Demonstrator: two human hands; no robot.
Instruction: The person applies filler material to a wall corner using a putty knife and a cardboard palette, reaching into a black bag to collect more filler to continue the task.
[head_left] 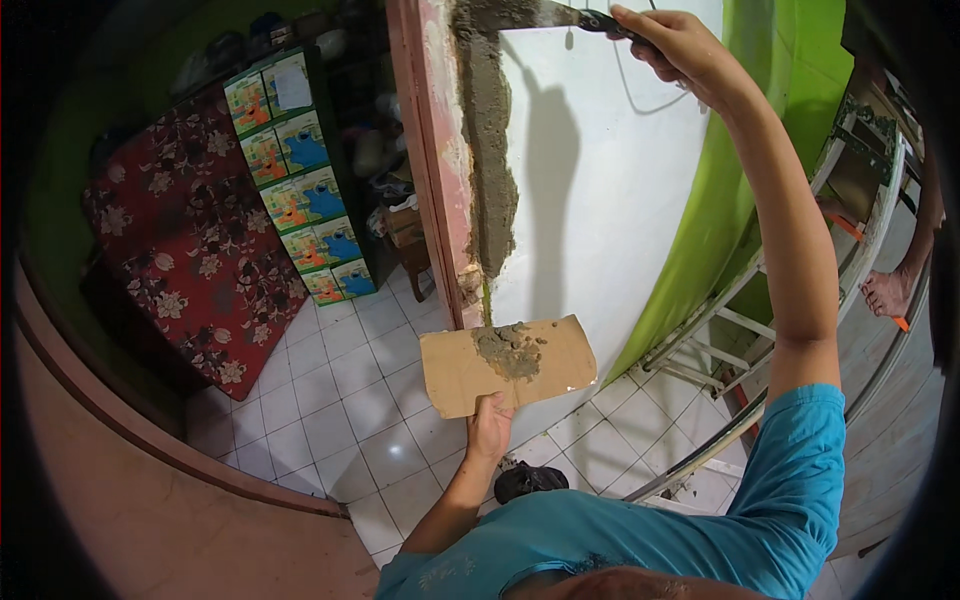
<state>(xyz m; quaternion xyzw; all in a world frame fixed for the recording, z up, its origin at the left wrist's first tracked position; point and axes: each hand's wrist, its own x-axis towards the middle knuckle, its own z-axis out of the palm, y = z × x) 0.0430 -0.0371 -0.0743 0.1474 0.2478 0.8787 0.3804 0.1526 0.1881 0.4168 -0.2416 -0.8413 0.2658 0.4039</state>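
Observation:
My left hand (489, 428) grips the near edge of a flat piece of brown cardboard (450, 375), thumb on top. A lump of wet grey mortar (510, 352) lies on the cardboard, against the foot of the door frame. Raised high, my right hand (680, 52) is closed round the black handle of a trowel (600, 22). Its blade touches the top of a rough strip of grey mortar (490, 165). That strip runs down the wall edge between the pinkish door frame (435, 150) and the white wall (600, 190). My arm's shadow falls across the wall.
A black plastic bag (530, 481) sits on the white tiled floor (360, 420). To the right stands a metal ladder (745, 322), with another person's bare foot (888, 293) near it. Beyond the doorway are a patterned cabinet (300, 185) and a red floral mattress (200, 240).

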